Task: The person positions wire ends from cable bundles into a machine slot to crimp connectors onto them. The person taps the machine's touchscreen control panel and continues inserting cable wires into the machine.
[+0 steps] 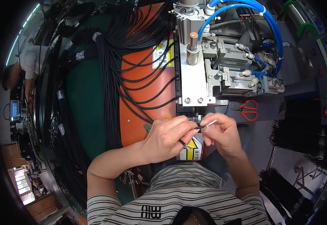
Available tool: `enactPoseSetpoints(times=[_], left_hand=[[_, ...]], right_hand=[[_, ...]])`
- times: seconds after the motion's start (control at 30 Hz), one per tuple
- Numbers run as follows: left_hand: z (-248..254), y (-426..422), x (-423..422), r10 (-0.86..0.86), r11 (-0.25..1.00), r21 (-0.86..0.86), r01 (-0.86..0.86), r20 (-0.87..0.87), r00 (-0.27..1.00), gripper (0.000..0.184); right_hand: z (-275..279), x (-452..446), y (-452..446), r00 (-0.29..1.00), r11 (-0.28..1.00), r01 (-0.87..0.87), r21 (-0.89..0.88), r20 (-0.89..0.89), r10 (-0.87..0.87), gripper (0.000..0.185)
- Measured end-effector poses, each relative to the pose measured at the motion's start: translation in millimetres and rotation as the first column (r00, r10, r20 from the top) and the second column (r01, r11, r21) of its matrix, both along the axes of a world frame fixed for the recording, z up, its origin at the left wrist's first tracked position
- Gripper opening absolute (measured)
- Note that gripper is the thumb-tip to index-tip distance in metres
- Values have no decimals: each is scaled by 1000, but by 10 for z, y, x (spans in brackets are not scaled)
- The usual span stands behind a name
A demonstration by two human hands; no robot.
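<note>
Read with 12 o'clock straight away from the wearer and the two bare hands at the centre of the dial. Nearest, at 6 o'clock, is the wearer's white short-sleeved shirt with dark stripes (193, 187). Just beyond, partly behind the hands, a white-and-yellow label with a black arrow (196, 150) shows.

At the centre, a thin black cable (199, 128) with a pale, slender end (212, 122) spans the gap between the hands. Its visible long axis runs from 8 to 2 o'clock. The left hand (169, 137) has its grip closed on the black part; the right hand (223, 133) pinches near the pale end, thumb and forefinger on either side. The right hand is thus nearer that end, which points toward 2 o'clock. Fine multicoloured wires (188, 146) stick out under the left hand; whether they belong to the same cable cannot be told.

Farther out, red-handled scissors (249, 110) lie between 2 and 3 o'clock. At 12 stands a silver metal machine plate (194, 84), with glossy blue tubes (277, 37) curving beyond it toward 1 and 2. A smooth orange panel (143, 108) spreads toward 10, bordered by a thick bundle of black cables (111, 90) and then a green table (81, 101). Farthest, between 9 and 10, is another person in a pale top (28, 60).
</note>
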State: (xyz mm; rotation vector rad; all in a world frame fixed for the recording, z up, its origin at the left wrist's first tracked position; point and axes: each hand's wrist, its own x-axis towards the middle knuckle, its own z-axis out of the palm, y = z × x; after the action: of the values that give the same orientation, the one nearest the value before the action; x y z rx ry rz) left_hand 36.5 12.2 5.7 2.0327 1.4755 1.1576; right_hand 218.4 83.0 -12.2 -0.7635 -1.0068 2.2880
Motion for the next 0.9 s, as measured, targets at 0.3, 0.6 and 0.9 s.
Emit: enactPoseSetpoints(times=[0.3, 0.6, 0.9], left_hand=[[62, 11, 19, 0, 996, 86, 24, -267, 964, 15], [53, 30, 11, 15, 999, -45, -11, 91, 996, 8], [72, 35, 12, -3, 999, -54, 2, -7, 1000, 10]], right_hand=[[-98, -7, -54, 993, 934, 105, 341, 9, -115, 14], [-56, -180, -142, 897, 137, -29, 990, 87, -434, 31], [-20, -76, -140, 933, 446, 46, 894, 121, -339, 32]])
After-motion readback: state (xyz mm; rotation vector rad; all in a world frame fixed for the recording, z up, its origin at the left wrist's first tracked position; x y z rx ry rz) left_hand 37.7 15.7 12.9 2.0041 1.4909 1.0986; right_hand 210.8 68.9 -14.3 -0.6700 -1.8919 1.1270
